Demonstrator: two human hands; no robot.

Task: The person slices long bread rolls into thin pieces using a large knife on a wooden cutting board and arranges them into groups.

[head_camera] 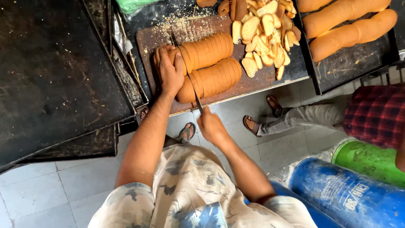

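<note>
While the left hand (170, 71) presses flat on the ends of two sliced loaves (209, 67) lying side by side on the cutting board (149, 39), the right hand (211, 124), fist shut around the handle at the board's near edge, holds one knife (185, 71) across them. Three whole loaves (350, 21) fill the tray (358, 67) at the far right corner, beside one heap of cut slices (265, 33)

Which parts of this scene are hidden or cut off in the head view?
- Knife handle: hidden inside the right hand.
- Loaf left end: covered by the left hand.
- Seated person: cut off by the right edge.
- Whole loaves on the tray: tops cut off by the upper edge.
</note>
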